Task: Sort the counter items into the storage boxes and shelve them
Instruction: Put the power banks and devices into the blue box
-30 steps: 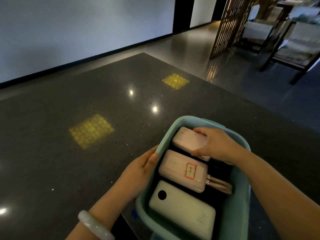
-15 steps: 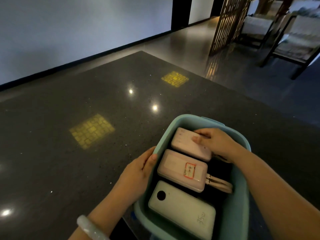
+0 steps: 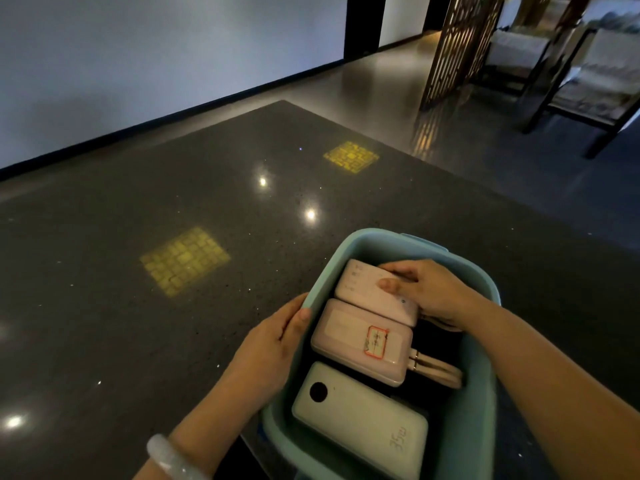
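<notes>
A teal storage box stands at the near edge of the dark stone counter. Inside it lie three power banks in a row: a pink one at the far end, a pink one with a red-edged sticker in the middle, and a pale green one nearest me. My right hand reaches into the box and holds the far pink power bank, thumb on its top face. My left hand grips the box's left wall, thumb over the rim. A pink cable lies beside the middle bank.
The counter stretches away to the left and ahead, showing only light reflections. Beyond its far right edge is a polished floor with a lattice screen and dark-framed chairs. A pale wall runs along the back left.
My right hand has lowered the far pink power bank deeper into the box, and its thumb has slid onto the top face. My left hand stays on the box wall.
</notes>
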`<act>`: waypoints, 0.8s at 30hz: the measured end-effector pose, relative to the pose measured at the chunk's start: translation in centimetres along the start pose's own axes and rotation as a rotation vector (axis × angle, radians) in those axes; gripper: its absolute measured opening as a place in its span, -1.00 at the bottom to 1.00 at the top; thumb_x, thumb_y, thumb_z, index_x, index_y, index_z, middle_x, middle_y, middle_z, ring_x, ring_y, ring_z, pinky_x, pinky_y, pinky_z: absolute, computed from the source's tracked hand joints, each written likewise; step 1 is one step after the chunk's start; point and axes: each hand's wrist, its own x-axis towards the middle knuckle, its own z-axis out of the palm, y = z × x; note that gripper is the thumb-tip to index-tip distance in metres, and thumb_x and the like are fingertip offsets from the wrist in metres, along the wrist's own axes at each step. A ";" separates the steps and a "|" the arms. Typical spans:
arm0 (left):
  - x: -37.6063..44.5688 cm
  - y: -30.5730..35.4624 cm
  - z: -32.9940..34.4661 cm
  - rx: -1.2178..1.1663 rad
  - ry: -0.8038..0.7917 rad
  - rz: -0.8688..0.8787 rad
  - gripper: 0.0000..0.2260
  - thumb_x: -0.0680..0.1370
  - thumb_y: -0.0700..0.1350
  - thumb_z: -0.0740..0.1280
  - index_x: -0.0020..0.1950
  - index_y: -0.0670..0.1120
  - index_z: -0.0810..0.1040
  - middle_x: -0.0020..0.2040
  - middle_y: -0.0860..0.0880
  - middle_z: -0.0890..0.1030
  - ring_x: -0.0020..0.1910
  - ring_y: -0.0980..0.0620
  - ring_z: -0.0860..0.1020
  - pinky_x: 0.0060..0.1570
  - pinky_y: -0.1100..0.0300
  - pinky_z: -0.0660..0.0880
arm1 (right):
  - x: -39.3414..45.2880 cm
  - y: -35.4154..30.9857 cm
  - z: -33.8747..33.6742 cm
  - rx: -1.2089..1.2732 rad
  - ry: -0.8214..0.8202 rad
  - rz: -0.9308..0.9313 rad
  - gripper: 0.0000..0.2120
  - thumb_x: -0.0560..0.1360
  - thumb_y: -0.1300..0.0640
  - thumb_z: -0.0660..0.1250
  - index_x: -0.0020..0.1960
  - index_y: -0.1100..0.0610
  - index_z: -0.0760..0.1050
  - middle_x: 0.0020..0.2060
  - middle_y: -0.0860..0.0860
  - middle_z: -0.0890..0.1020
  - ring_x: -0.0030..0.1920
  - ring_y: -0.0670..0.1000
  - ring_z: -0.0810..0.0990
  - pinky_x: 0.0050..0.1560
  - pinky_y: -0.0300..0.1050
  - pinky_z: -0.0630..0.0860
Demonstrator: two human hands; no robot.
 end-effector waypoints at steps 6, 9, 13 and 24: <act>0.1 -0.1 0.1 -0.022 0.018 0.006 -0.63 0.62 0.13 0.06 0.44 0.23 0.31 0.23 0.21 0.49 0.14 0.21 0.44 0.08 0.27 0.33 | 0.2 0.2 0.1 -0.022 0.007 -0.007 -0.65 0.50 0.02 0.38 0.27 -0.11 0.50 0.06 -0.13 0.65 0.07 -0.12 0.61 0.17 0.03 0.54; 0.0 0.0 0.1 -0.029 0.018 0.000 -0.63 0.62 0.14 0.06 0.43 0.24 0.30 0.21 0.21 0.49 0.18 0.18 0.46 0.11 0.24 0.35 | 0.0 -0.2 0.1 -0.098 0.013 -0.011 -0.65 0.51 -0.01 0.36 0.28 -0.12 0.48 0.08 -0.15 0.62 0.09 -0.13 0.58 0.20 0.02 0.51; -0.1 0.2 0.1 -0.013 0.013 -0.018 -0.63 0.63 0.14 0.04 0.44 0.24 0.28 0.17 0.22 0.46 0.12 0.20 0.42 0.10 0.24 0.33 | -1.2 -1.5 1.1 -0.376 0.052 -0.082 -0.46 0.48 -0.16 0.33 0.40 -0.05 0.33 0.25 -0.10 0.50 0.26 -0.06 0.46 0.29 -0.07 0.39; 0.2 -0.1 0.3 0.014 0.023 -0.009 -0.62 0.63 0.13 0.05 0.45 0.19 0.31 0.30 0.11 0.51 0.26 0.09 0.47 0.23 0.16 0.38 | -1.9 -1.9 2.5 -0.677 -0.030 -0.219 0.08 0.21 -0.54 0.22 0.54 -0.06 -0.08 0.48 -0.07 0.17 0.46 0.00 0.17 0.45 0.03 0.12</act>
